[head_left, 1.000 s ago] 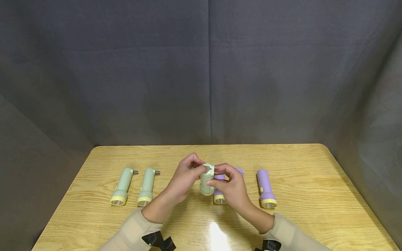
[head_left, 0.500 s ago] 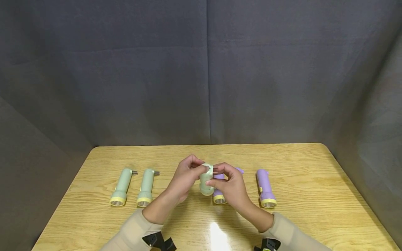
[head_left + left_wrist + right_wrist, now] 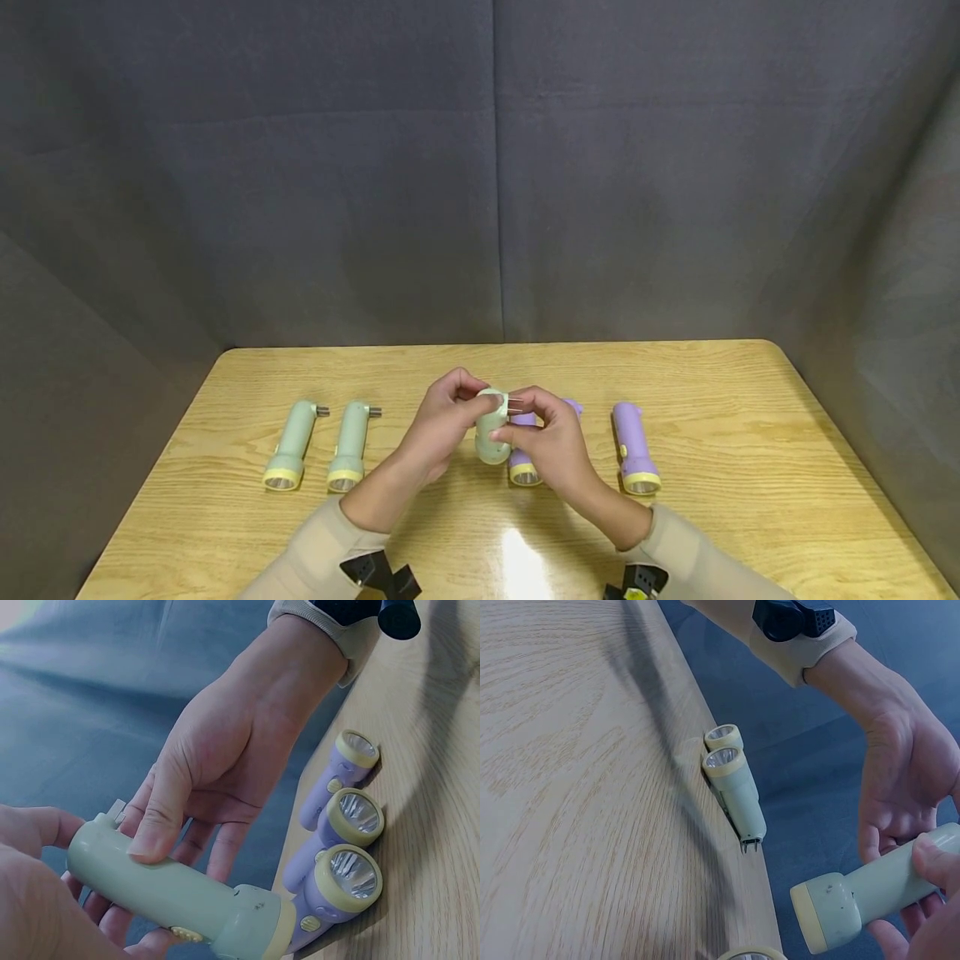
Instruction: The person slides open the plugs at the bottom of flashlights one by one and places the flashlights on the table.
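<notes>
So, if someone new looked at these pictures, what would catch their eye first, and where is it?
Probably the pale green flashlight held between the left hand and right hand, above the middle of the table, its metal prongs pointing right. Next come the purple flashlights on the table's right half, some partly hidden behind the right hand. Two more green flashlights lie side by side on the left.

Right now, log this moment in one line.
left hand: holds green flashlight | right hand: holds same flashlight | prongs: out | on table: two other green flashlights, three purple flashlights
</notes>
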The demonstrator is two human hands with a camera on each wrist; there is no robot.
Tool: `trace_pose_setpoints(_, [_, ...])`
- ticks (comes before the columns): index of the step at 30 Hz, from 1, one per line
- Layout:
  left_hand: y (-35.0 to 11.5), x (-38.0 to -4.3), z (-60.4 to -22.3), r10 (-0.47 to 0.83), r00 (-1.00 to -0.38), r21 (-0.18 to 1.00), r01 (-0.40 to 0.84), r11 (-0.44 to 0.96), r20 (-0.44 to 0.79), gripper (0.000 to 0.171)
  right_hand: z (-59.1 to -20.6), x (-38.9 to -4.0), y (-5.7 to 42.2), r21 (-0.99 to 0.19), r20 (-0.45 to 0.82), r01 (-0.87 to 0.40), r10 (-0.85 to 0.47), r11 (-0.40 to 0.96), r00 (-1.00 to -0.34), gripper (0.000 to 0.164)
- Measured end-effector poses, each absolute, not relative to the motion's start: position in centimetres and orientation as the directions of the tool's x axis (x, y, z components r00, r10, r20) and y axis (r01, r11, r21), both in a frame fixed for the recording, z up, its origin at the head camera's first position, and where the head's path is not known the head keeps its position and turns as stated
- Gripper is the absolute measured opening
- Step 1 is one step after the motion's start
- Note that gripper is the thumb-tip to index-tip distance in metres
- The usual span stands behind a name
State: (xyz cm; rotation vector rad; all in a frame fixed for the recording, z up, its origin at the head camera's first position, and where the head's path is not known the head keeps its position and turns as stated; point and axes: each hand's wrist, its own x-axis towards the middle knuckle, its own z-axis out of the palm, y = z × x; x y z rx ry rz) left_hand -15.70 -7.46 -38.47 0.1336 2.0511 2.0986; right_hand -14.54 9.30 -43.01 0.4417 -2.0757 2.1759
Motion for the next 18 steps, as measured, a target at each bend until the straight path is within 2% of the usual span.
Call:
trace_pose_setpoints(12, [-7.61, -16.09, -38.57, 0.239, -0.969, 0.998, -0.067, 0.002, -0.066, 0.012, -43.16, -14.67, 9.43, -0.96, 0.274, -0.278, -0.105, 0.022, -0.956, 0.026])
trace_pose_setpoints(18, [-7.92, -16.17, -38.54, 0.258, -0.966, 1.0, -0.021, 0.009, -0.023, 0.016, -43.03, -14.8, 9.33, -0.966, 0.259, -0.258, -0.093, -0.016, -0.962, 0.023])
